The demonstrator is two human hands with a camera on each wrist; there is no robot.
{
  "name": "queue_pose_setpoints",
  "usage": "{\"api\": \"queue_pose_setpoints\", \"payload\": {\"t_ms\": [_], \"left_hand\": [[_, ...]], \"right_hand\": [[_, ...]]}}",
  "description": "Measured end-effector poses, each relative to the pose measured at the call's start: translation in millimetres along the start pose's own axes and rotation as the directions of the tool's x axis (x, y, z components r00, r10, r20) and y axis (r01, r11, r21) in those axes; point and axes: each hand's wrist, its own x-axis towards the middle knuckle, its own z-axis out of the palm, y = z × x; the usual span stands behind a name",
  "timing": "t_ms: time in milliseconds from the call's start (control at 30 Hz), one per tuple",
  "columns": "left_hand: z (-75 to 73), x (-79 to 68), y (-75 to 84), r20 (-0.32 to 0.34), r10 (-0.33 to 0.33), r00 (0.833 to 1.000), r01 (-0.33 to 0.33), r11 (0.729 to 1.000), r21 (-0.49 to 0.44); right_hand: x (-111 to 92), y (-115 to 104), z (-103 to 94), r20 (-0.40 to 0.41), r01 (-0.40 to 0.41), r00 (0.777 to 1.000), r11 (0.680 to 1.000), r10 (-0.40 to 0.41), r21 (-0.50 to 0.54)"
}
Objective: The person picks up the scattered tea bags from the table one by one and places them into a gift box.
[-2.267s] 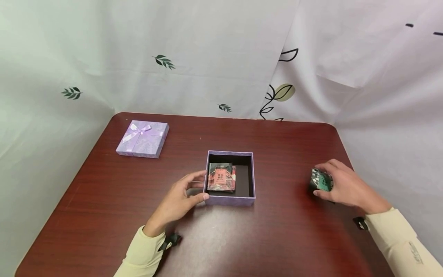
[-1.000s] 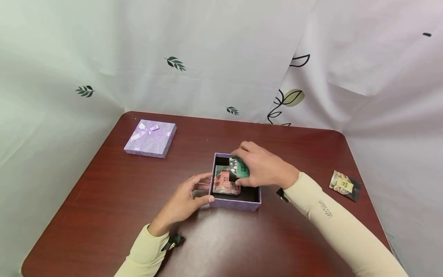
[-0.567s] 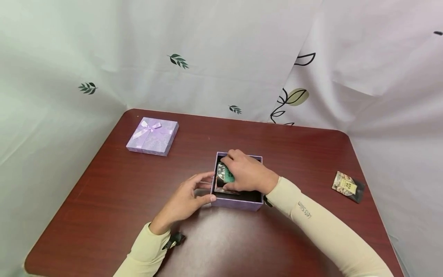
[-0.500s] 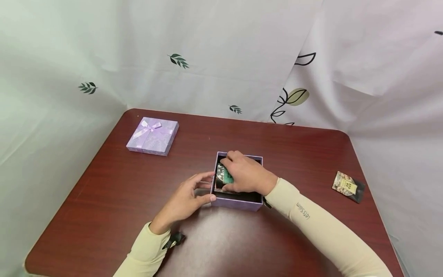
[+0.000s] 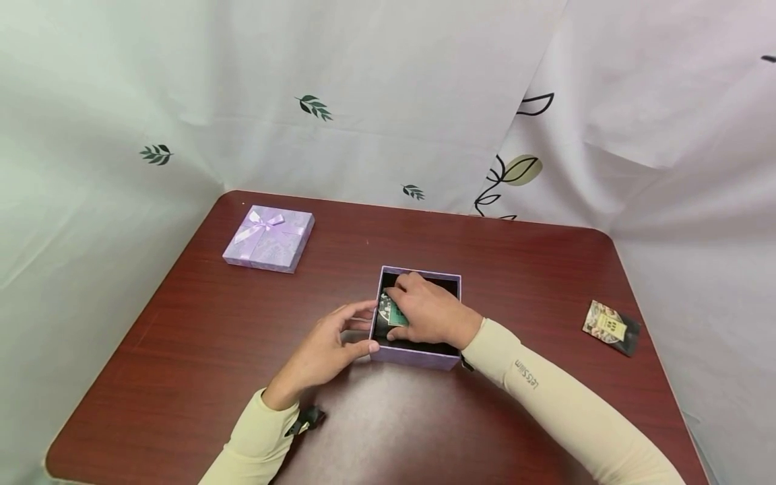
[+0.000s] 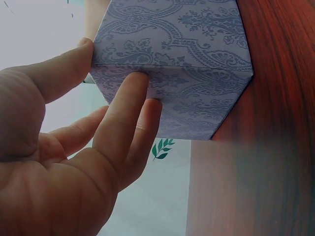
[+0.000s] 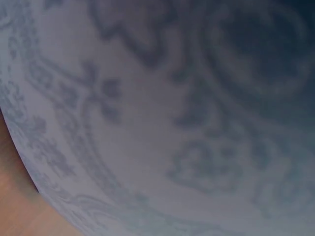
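Note:
The purple patterned gift box point(image 5: 418, 357) stands lidless at mid table, its inside black. My right hand point(image 5: 427, 310) reaches down into it and pinches a black packet with a green label point(image 5: 397, 315) between thumb and fingers, at the box's left side. Much of that packet is hidden by the hand. My left hand point(image 5: 327, 347) rests its thumb and extended fingertips against the box's left side. In the left wrist view, the fingers point(image 6: 120, 115) touch the patterned wall point(image 6: 172, 39) near a corner. The right wrist view is filled by the box wall point(image 7: 138, 108), blurred.
A lilac lid with a ribbon bow point(image 5: 273, 242) lies at the back left of the reddish-brown table point(image 5: 182, 364). Near the right edge lies a packet with a yellow label point(image 5: 608, 327). White curtains point(image 5: 376, 128) with leaf prints hang behind and at both sides.
My right hand has carried the green-labelled packet from the right of the table into the box, over the red-labelled packets, uncovering the yellow-labelled one. It has since lowered slightly. The left hand stays at the box.

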Motion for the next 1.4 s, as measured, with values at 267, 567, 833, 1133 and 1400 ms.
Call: {"api": "queue_pose_setpoints", "payload": {"t_ms": [267, 567, 833, 1133, 1400], "left_hand": [[0.6, -0.1, 1.2, -0.004, -0.001, 1.0, 0.001, 1.0, 0.0], [0.4, -0.1, 1.7, -0.004, -0.005, 1.0, 0.005, 1.0, 0.005], [1.2, 0.7, 2.1, -0.006, -0.01, 1.0, 0.01, 1.0, 0.008], [2.7, 0.7, 2.1, -0.016, -0.037, 0.999, 0.037, 0.999, 0.003], [3.5, 0.5, 1.8, -0.023, -0.042, 0.999, 0.042, 0.999, 0.002]], "right_hand": [[-0.2, 1.4, -0.4, -0.014, 0.016, 1.0, 1.0, -0.016, 0.0], [-7.0, 5.6, -13.2, -0.04, 0.01, 0.999, 1.0, -0.009, 0.017], [-20.4, 13.7, -25.4, -0.044, -0.01, 0.999, 0.997, 0.013, 0.081], [-42.7, 23.5, -39.1, -0.063, -0.035, 0.997, 0.99, 0.044, 0.135], [-73.3, 35.6, -54.4, -0.099, -0.056, 0.993, 0.987, 0.071, 0.151]]}}
